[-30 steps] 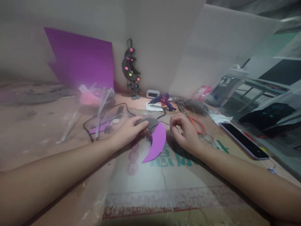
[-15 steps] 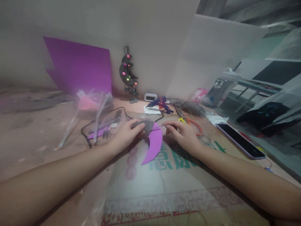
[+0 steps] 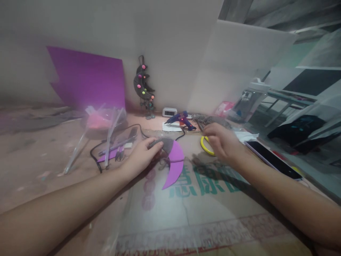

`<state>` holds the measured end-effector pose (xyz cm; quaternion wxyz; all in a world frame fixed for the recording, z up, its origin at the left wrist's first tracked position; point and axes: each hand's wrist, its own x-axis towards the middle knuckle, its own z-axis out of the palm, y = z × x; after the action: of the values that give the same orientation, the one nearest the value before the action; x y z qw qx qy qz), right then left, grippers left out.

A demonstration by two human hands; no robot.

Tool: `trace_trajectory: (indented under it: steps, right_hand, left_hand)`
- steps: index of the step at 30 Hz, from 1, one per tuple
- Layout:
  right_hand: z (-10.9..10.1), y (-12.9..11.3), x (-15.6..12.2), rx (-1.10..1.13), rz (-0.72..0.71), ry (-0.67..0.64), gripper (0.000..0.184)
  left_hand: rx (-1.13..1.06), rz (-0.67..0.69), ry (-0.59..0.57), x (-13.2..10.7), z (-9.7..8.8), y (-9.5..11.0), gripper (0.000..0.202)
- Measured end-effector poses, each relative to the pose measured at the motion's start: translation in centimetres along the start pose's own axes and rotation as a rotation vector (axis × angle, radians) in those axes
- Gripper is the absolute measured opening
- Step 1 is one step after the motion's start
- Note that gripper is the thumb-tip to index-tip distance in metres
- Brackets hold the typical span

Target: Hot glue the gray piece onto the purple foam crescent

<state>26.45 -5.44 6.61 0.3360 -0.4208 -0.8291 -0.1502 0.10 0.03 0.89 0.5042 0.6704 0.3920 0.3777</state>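
Note:
My left hand [image 3: 146, 151] pinches the upper end of a purple crescent [image 3: 176, 172] between thumb and fingers. Grey yarn [image 3: 168, 145] is wrapped closely round that end. One grey strand crosses the bare purple part lower down. Away to the right, my right hand [image 3: 222, 140] is raised, its fingers curled together and slightly blurred; what they hold, if anything, does not show. Beside its fingers is a yellow handle loop [image 3: 206, 146] of a tool partly hidden by the hand. A grey yarn heap [image 3: 213, 121] lies just behind it.
A glue gun [image 3: 179, 119] with a lit red light stands behind the crescent, near a small white clock [image 3: 169, 112]. Decorated grey crescents [image 3: 142, 85] hang on the wall. A phone [image 3: 273, 160] lies right; clear sticks [image 3: 110, 137] and a purple sheet [image 3: 90, 78] are left.
My right hand has moved right and back, away from the crescent, toward the yellow handle and yarn heap. A strand now lies across the purple part. My left hand keeps its grip.

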Motion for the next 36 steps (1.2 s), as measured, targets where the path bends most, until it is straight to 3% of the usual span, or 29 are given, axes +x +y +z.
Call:
trace_trajectory:
  steps: [5,7,11,15,19,23,27,33,36]
  right_hand:
    - [0.2,2.7,0.7,-0.004,0.407,0.2,0.016]
    - [0.7,3.5,0.9,0.036,0.454,0.19,0.007]
    - [1.8,4.2,0.6,0.056,0.447,0.104,0.019]
    - [2.0,3.2,0.6,0.069,0.456,-0.104,0.015]
    - [1.7,0.6,0.9,0.146,0.42,-0.435,0.027]
    - [1.8,-1.3,0.8,0.273,0.295,-0.663,0.04]
    - [1.5,-2.1,0.9,0.326,0.31,-0.84,0.022]
    - [-2.0,-4.0,1.2,0.553,0.241,-1.082,0.027]
    - [-3.4,-4.2,-0.5,0.484,0.254,-0.949,0.034]
  left_hand:
    - [-0.018,-0.029,-0.016,0.2,0.0,-0.3,0.025]
    - [-0.032,-0.036,-0.016,0.2,0.1,-0.3,0.025]
    - [-0.046,-0.032,-0.026,0.1,0.1,-0.3,0.024]
    - [-0.059,-0.047,-0.003,0.0,0.1,-0.3,0.024]
    - [-0.111,-0.045,0.038,0.0,0.0,-0.4,0.025]
    - [-0.18,-0.068,0.065,0.2,-0.1,-0.4,0.028]
    - [-0.186,-0.055,0.085,0.3,-0.2,-0.6,0.029]
    - [-0.198,-0.035,0.067,0.3,-0.2,-0.8,0.03]
    - [-0.193,-0.04,0.061,0.3,-0.2,-0.9,0.03]
